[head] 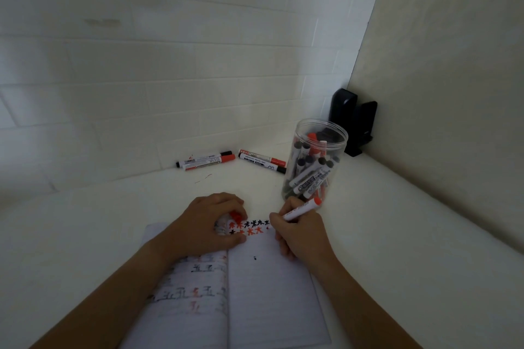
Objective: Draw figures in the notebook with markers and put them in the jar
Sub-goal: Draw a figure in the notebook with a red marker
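An open notebook [269, 297] lies on the white table, with two rows of red and black figures near the top of its right page. My right hand [300, 232] grips a red marker [304, 208], tip down at the end of the figure rows. My left hand [207, 224] rests on the notebook's top left and holds a red marker cap [236, 216] in curled fingers. A clear plastic jar [313, 161] with several red and black markers stands just beyond my right hand.
Two pairs of markers lie by the back wall: one pair [207, 161] to the left, another [262, 161] next to the jar. A black device [354, 125] stands in the corner. Walls close in at the back and right.
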The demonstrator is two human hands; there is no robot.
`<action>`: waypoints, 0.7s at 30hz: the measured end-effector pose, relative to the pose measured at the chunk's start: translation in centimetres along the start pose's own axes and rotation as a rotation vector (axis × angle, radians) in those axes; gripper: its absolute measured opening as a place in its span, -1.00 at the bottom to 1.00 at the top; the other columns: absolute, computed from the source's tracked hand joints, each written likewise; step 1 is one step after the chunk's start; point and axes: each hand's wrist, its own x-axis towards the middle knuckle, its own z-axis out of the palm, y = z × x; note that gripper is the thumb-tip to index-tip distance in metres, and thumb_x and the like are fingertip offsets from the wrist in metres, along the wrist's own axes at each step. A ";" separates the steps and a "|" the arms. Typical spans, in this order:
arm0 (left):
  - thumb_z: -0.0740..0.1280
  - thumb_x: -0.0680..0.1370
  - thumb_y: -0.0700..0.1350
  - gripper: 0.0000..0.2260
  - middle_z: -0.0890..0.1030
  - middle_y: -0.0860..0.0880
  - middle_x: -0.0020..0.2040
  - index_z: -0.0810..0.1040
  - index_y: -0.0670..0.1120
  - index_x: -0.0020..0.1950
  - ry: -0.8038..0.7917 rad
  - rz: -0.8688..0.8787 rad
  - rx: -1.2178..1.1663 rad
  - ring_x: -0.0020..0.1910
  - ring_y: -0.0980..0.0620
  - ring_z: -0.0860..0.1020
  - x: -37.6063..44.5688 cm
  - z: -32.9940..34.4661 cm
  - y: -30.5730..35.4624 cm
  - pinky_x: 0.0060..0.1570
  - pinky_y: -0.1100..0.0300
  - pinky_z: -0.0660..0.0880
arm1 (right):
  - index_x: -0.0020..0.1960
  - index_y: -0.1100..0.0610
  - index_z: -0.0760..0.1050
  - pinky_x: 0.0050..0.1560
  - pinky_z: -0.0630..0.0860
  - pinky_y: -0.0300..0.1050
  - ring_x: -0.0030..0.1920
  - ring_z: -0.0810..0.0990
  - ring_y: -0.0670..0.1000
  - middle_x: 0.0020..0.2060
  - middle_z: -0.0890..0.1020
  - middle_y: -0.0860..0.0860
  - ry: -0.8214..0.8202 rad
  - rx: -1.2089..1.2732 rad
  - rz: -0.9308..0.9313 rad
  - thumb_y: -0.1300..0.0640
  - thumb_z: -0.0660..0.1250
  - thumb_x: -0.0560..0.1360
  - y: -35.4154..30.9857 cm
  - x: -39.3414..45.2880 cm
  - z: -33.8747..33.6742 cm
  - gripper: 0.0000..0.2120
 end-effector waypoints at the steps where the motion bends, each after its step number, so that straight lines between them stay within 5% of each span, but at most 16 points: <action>1: 0.37 0.43 0.38 -0.62 0.48 0.25 0.31 0.54 0.24 0.16 -0.004 -0.004 -0.001 0.35 0.31 0.39 0.0 0.0 0.0 0.32 -0.01 0.42 | -0.17 0.36 0.43 -0.60 0.37 -0.19 -0.65 0.44 0.04 -0.52 0.58 0.12 -0.004 -0.003 -0.004 0.25 0.39 0.56 0.0 0.0 0.0 -0.78; 21: 0.35 0.45 0.38 -0.61 0.48 0.23 0.32 0.53 0.23 0.19 -0.031 -0.008 0.012 0.34 0.30 0.39 0.1 -0.1 0.2 0.32 0.02 0.42 | -0.19 0.29 0.46 -0.59 0.39 -0.19 -0.63 0.46 0.03 -0.50 0.60 0.14 0.017 -0.030 -0.015 0.21 0.40 0.57 0.1 0.1 0.2 -0.77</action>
